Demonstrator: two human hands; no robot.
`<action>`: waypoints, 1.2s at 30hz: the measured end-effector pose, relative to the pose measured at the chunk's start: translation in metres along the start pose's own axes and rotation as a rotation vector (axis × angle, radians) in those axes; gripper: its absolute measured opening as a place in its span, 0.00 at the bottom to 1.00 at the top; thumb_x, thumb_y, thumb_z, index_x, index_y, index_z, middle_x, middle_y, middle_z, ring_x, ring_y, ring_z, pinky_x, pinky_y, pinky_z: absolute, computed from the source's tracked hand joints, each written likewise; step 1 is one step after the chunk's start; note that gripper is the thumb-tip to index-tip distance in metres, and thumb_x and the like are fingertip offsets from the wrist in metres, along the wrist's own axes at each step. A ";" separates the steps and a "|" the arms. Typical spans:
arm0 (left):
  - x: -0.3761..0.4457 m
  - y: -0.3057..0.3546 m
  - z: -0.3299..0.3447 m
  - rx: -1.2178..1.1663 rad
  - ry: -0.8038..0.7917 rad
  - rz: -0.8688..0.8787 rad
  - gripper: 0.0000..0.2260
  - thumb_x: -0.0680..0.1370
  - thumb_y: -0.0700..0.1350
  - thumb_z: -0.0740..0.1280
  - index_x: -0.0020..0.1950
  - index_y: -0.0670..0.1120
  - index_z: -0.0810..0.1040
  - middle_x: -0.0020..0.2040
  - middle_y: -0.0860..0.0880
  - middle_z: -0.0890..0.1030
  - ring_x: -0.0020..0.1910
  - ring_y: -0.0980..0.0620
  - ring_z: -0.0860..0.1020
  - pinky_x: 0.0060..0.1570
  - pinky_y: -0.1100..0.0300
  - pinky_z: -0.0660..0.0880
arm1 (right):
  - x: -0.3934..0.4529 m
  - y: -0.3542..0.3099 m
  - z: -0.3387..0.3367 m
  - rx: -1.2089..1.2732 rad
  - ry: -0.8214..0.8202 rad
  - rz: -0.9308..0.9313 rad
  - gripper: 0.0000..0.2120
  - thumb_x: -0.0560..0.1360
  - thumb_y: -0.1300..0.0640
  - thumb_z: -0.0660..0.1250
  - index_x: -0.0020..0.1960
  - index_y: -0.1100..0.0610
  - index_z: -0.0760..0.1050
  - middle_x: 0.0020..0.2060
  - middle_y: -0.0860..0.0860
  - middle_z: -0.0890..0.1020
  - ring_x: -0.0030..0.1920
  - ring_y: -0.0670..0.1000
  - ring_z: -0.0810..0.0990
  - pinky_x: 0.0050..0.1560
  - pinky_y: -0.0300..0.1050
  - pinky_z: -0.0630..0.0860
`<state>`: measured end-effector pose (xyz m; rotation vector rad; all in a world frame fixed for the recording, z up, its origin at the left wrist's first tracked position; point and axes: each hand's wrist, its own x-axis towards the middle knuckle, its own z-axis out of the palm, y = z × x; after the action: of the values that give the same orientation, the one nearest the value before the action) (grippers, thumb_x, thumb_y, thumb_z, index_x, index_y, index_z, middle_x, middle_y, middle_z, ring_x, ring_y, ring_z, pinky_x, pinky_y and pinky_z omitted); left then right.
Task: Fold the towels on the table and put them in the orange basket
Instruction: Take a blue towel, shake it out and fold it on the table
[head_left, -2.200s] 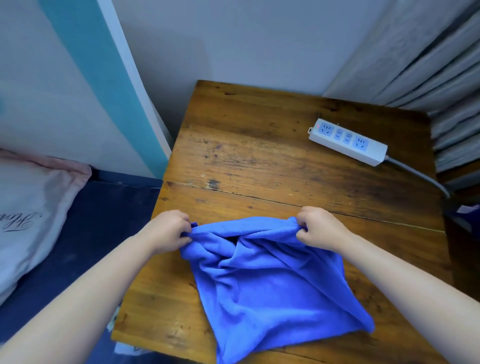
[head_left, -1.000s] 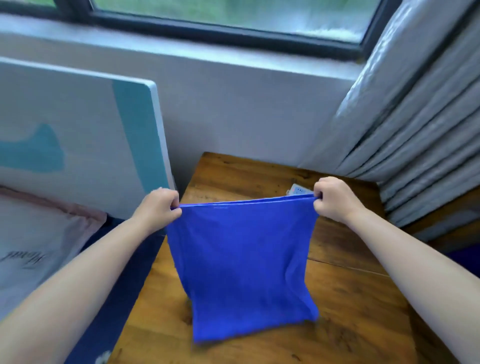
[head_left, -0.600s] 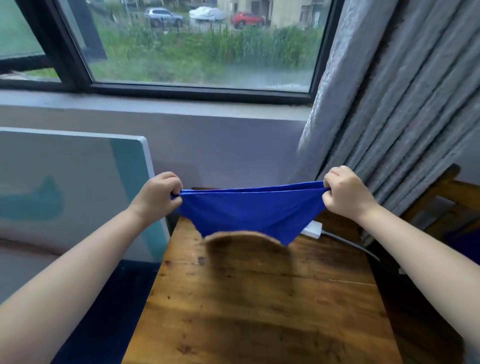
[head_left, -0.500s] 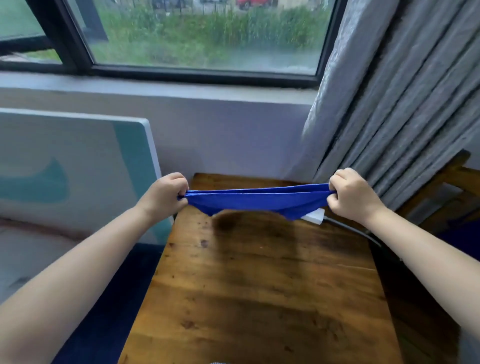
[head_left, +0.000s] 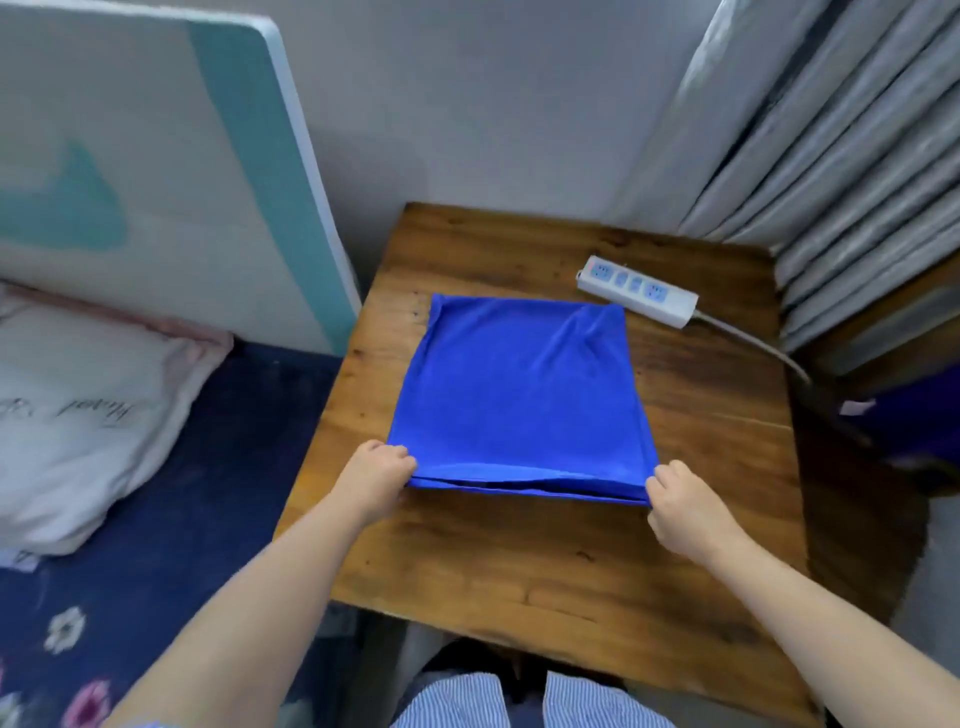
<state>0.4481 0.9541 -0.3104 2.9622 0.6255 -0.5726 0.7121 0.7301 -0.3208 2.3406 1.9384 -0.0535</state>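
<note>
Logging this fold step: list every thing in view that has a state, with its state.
blue towel: flat on the table, near edge doubled
left hand: pinches the near left corner
right hand: pinches the near right corner
power strip: lies beside the towel, sockets empty
wooden table: bears both

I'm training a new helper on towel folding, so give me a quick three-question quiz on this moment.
1. True or false: the blue towel lies flat on the wooden table.
2. Which corners do the left hand and right hand pinch? A) the far corners B) the near corners C) none
3. Fill in: the white ______ lies just beyond the towel's far right corner.

Key:
1. True.
2. B: each hand grips one near corner, where two layers show along the edge.
3. Power strip.
</note>
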 end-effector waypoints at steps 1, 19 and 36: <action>-0.004 0.004 0.014 -0.001 -0.082 -0.057 0.09 0.65 0.43 0.73 0.43 0.43 0.79 0.43 0.46 0.81 0.45 0.50 0.80 0.47 0.64 0.72 | -0.008 -0.007 0.010 0.012 -0.041 0.012 0.07 0.56 0.65 0.58 0.21 0.59 0.69 0.20 0.55 0.72 0.21 0.55 0.73 0.19 0.35 0.67; -0.012 0.030 0.070 -0.162 -0.364 -0.327 0.12 0.78 0.38 0.57 0.61 0.41 0.70 0.65 0.44 0.67 0.61 0.46 0.70 0.54 0.56 0.72 | -0.043 -0.015 0.039 0.011 -0.291 0.074 0.07 0.59 0.63 0.76 0.36 0.61 0.81 0.35 0.54 0.81 0.37 0.54 0.79 0.36 0.44 0.76; 0.016 0.032 0.075 -0.082 -0.365 -0.364 0.09 0.77 0.36 0.55 0.54 0.43 0.70 0.54 0.44 0.73 0.55 0.45 0.75 0.47 0.55 0.72 | -0.013 -0.020 0.059 0.003 -0.610 0.191 0.13 0.75 0.63 0.57 0.60 0.57 0.67 0.58 0.55 0.72 0.59 0.56 0.72 0.51 0.47 0.72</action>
<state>0.4481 0.9209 -0.3868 2.5773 1.1153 -1.0530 0.6927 0.7154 -0.3789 2.1482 1.4157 -0.6663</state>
